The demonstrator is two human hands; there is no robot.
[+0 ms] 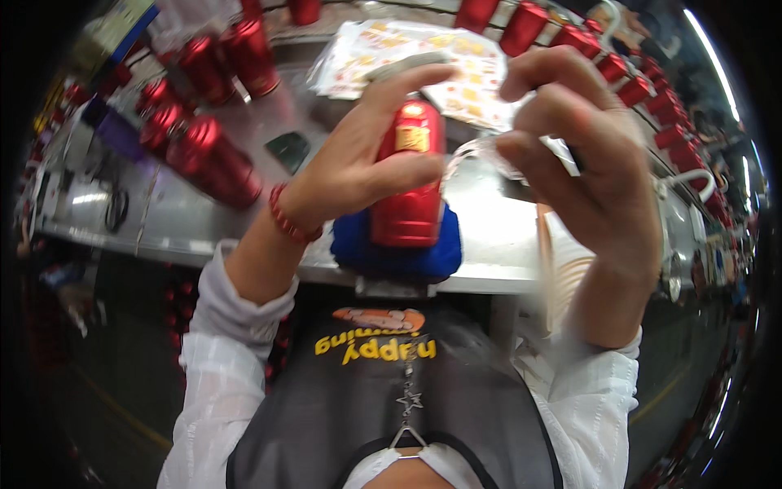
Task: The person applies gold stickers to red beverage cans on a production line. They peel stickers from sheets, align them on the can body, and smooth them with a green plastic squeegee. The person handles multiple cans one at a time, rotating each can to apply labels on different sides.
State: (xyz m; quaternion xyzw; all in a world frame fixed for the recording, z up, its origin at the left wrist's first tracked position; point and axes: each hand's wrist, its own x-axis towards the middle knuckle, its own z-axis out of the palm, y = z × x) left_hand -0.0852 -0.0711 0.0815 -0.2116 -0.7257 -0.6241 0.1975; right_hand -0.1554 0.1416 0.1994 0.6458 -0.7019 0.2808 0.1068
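Observation:
A shiny red bottle (407,216) with a gold label (412,138) rests on a blue cloth pad (350,248) at the table's front edge. My left hand (346,159) is closed around the bottle, its thumb lying across the red surface below the label. To the right, my right hand (599,151) is raised apart from the bottle and slightly blurred. Its fingers are loosely bent with the tips apart, and I see nothing held in them. Beyond both hands lie white sheets (476,69) printed with gold and red patches. A clear ring-shaped item (464,155) sits between the bottle and my right hand.
Several red bottles (213,163) stand on the metal table (187,232) to the left, near a dark green flat piece (289,151) and a purple object (114,126). More red bottles (521,28) line the far right side, beside a white curved hook (688,175).

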